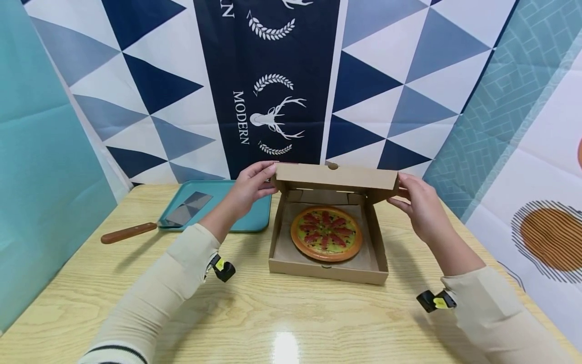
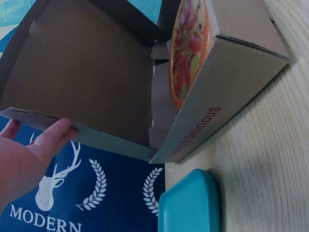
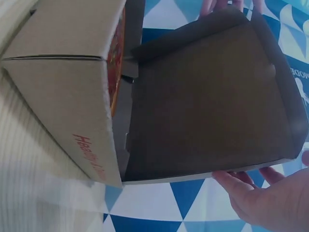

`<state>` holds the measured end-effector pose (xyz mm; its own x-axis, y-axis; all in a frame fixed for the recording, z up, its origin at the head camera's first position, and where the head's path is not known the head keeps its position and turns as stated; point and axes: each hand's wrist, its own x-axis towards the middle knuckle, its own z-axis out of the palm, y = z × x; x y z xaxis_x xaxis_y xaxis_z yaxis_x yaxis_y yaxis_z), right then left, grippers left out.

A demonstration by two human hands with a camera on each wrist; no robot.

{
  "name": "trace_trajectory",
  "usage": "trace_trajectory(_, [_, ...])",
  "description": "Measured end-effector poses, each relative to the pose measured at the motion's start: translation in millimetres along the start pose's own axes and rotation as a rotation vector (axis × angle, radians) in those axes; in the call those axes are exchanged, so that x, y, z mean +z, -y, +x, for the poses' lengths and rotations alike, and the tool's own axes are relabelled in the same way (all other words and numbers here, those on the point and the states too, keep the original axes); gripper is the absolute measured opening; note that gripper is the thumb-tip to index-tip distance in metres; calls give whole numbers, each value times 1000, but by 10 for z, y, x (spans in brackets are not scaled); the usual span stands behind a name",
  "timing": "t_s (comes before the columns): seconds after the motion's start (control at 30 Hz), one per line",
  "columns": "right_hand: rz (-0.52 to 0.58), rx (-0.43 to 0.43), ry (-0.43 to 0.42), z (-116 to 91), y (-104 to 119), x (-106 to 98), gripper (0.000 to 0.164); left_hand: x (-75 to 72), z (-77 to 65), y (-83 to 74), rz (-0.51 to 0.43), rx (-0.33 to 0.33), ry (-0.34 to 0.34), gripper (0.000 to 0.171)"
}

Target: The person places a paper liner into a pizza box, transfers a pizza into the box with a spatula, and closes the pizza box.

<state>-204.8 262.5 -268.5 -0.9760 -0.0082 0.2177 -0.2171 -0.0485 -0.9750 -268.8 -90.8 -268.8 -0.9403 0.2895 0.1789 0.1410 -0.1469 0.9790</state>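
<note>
A cardboard pizza box (image 1: 327, 273) sits on the wooden table, its lid (image 1: 336, 176) raised and tilted over the back. Inside lies a round pizza (image 1: 326, 233) with red strips fanned over a green and yellow top. My left hand (image 1: 245, 189) holds the lid's left front corner, with fingertips along its side edge (image 2: 111, 139) in the left wrist view. At the opposite corner, my right hand (image 1: 420, 207) grips the lid's right side. The right wrist view shows the lid's bare brown underside (image 3: 203, 96) between both hands.
Left of the box, behind my left forearm, lies a teal tray (image 1: 254, 217). A pizza server (image 1: 188, 208) rests across the tray's left rim, its wooden handle (image 1: 129, 232) sticking out over the table (image 1: 254, 318). A patterned cloth (image 1: 273, 76) hangs behind.
</note>
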Motion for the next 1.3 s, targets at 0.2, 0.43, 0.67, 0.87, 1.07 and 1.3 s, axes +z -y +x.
trace_trajectory(0.2, [10, -62, 53, -41, -43, -31, 37, 2, -24, 36, 33, -6, 7, 43])
trace_trajectory(0.43, [42, -145, 68, -48, -102, -23, 30, 15, -53, 109, 3, 44, -20, 37])
trace_trajectory(0.67, [49, -190, 70, -55, -131, -25, 36, 53, -73, 173, -27, 99, -47, 35])
trace_trajectory(0.87, [63, -199, 75, -33, -195, -24, 34, 48, -63, 227, -18, 118, -51, 34])
trace_trajectory(1.07, [69, -201, 61, 3, -242, 1, 35, 26, -24, 296, -19, 140, -48, 35])
trace_trajectory(1.3, [95, -199, 58, 32, -306, 2, 29, 0, 7, 375, 2, 144, -43, 37])
